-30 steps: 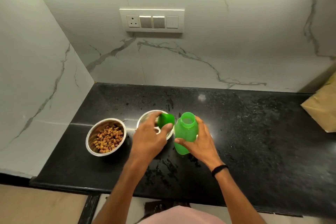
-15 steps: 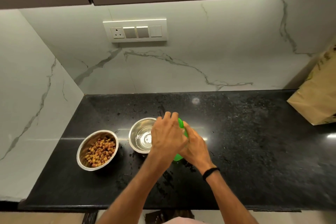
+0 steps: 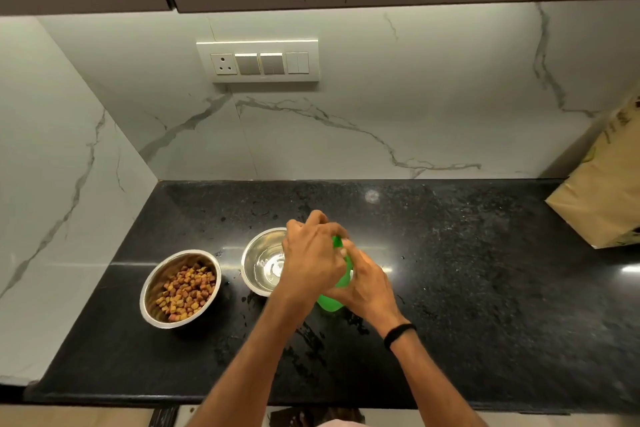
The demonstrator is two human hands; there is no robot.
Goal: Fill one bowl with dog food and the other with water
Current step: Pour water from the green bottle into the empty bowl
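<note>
Two steel bowls stand on the black counter [image 3: 450,288]. The left bowl [image 3: 180,288] holds brown and yellow dog food. The second bowl [image 3: 263,262] to its right holds clear water, and my left hand partly covers its right side. A green plastic bottle [image 3: 332,300] stands upright just right of that bowl. My left hand [image 3: 313,262] sits over the bottle's top, fingers curled round the green cap, which is mostly hidden. My right hand [image 3: 369,282] grips the bottle's body from the right.
A brown paper bag [image 3: 602,191] leans at the counter's right end against the marble wall. A switch plate with a socket [image 3: 258,61] is on the back wall. Cabinets hang overhead. The counter's front edge runs below my forearms.
One second ago my left hand held the cap beside the bottle's uncovered mouth. It has since brought the cap onto the bottle's top. My right hand has stayed on the bottle.
</note>
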